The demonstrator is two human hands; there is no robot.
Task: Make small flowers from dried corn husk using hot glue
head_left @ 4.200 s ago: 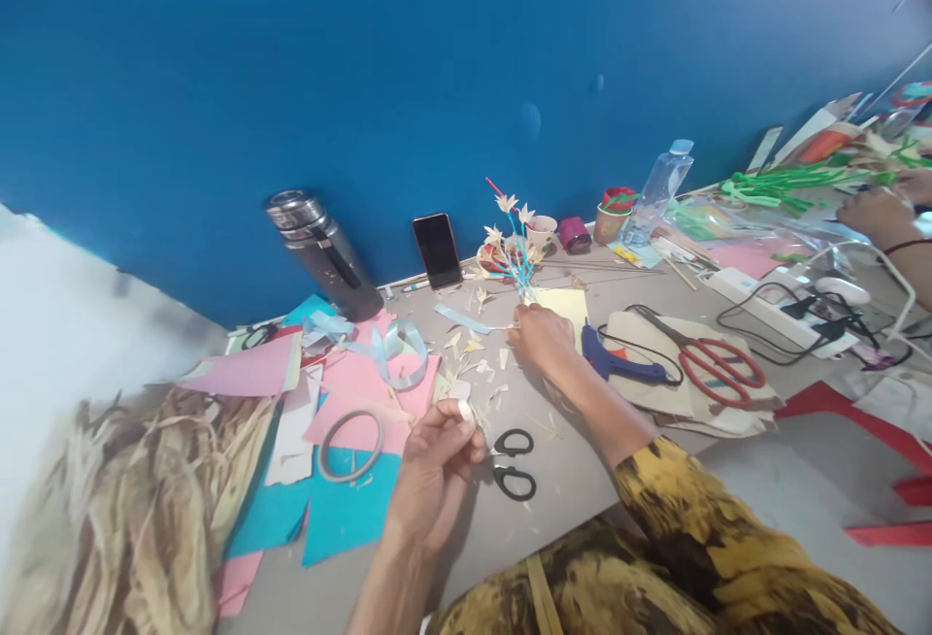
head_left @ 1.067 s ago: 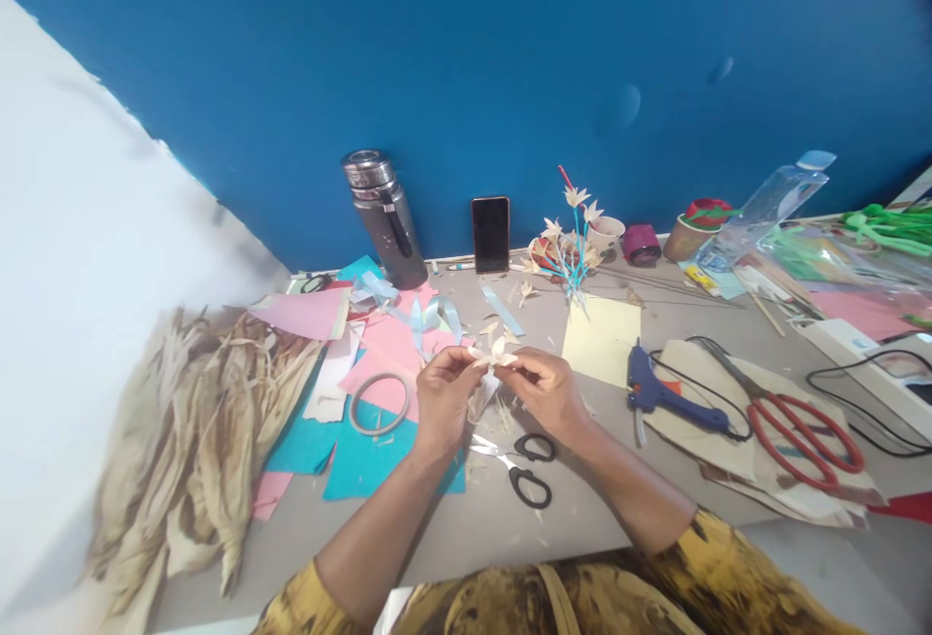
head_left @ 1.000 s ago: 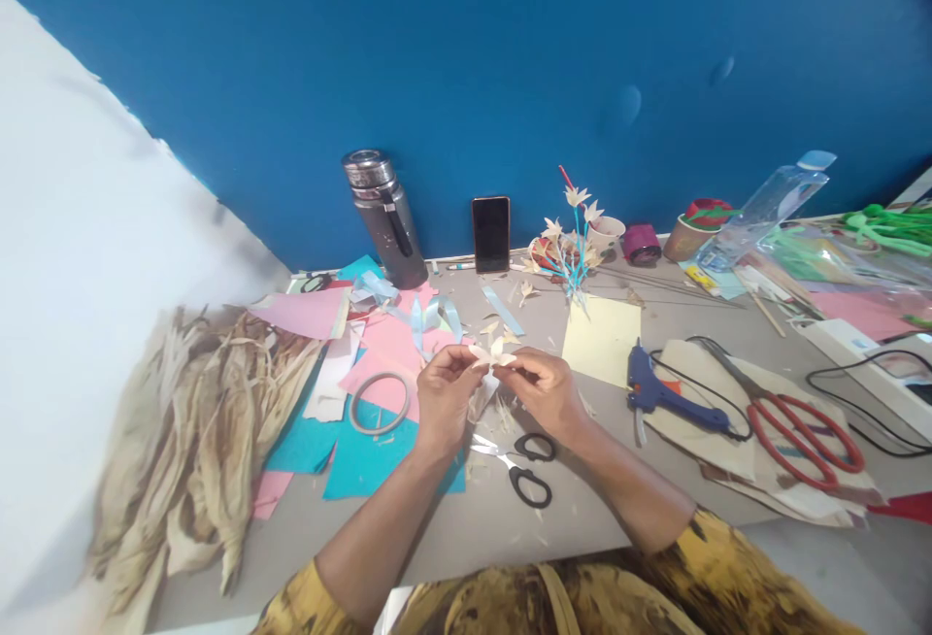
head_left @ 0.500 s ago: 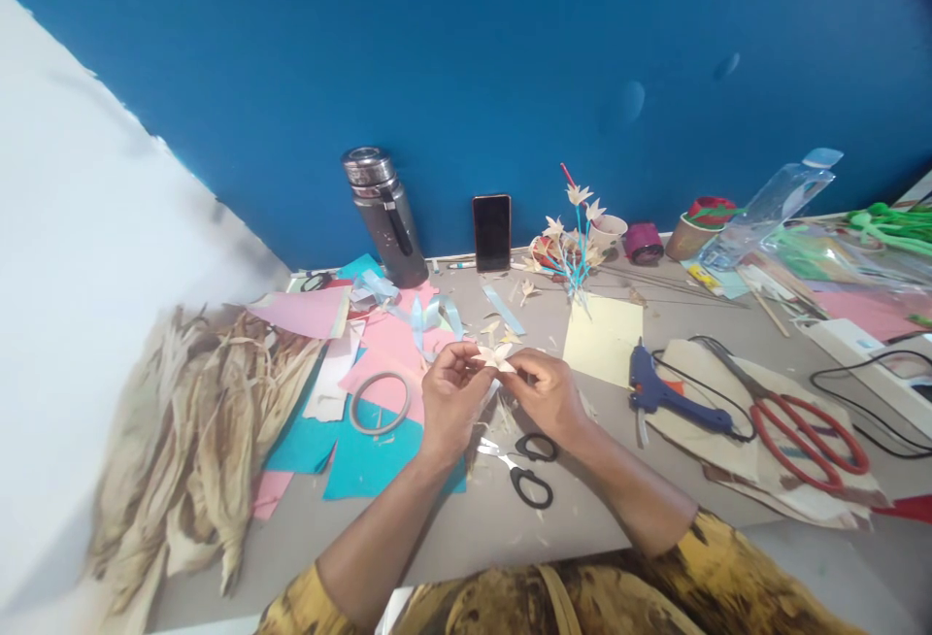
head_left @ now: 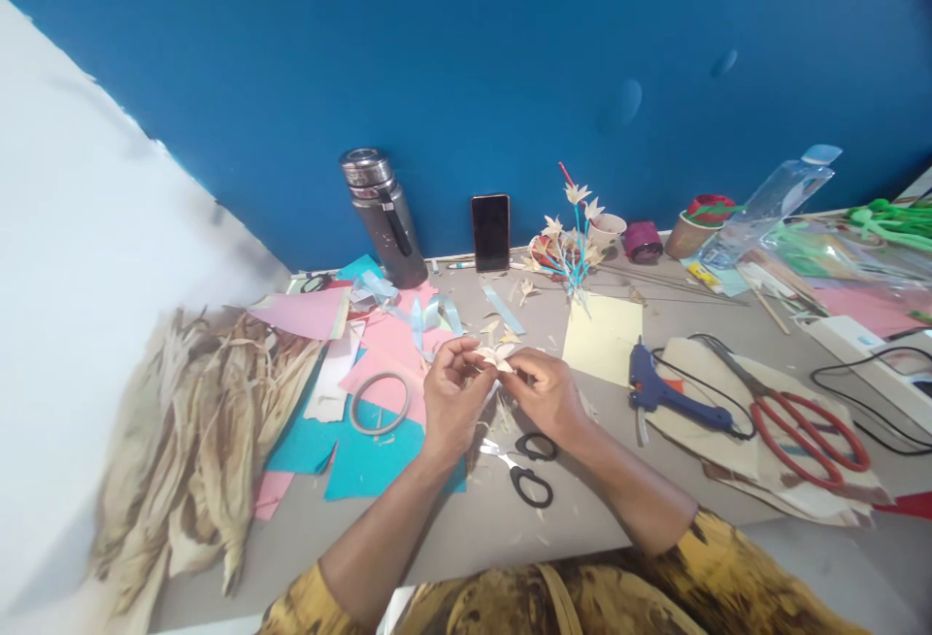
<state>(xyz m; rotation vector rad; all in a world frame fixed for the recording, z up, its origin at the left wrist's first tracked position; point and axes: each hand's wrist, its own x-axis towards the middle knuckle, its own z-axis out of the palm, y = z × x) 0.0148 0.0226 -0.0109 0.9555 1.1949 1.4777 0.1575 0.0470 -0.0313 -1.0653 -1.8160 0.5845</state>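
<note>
A small cream-coloured flower (head_left: pixel 497 356) with pointed petals, like dried husk, is held between both my hands above the table. My left hand (head_left: pixel 455 397) pinches its left side between thumb and fingers. From the right, my right hand (head_left: pixel 545 394) grips it the same way, with the fingertips partly hidden. Below the hands lie black-handled scissors (head_left: pixel 518 465), their blades open, among thin husk scraps (head_left: pixel 502 414). Beyond, similar cream flowers on blue stems (head_left: pixel 579 251) stand upright in a bunch.
Dried husks (head_left: pixel 211 451) pile at the left, beside coloured paper (head_left: pixel 375 460) and a tape roll (head_left: pixel 380 404). A flask (head_left: pixel 389 227) and a phone (head_left: pixel 491 233) stand by the blue wall. Rightward lie a glue gun (head_left: pixel 674 397), red-handled scissors (head_left: pixel 808 436) and a power strip (head_left: pixel 870 363).
The flower has tilted slightly between my fingers, its petals showing at a different angle. Both hands stay in nearly the same place.
</note>
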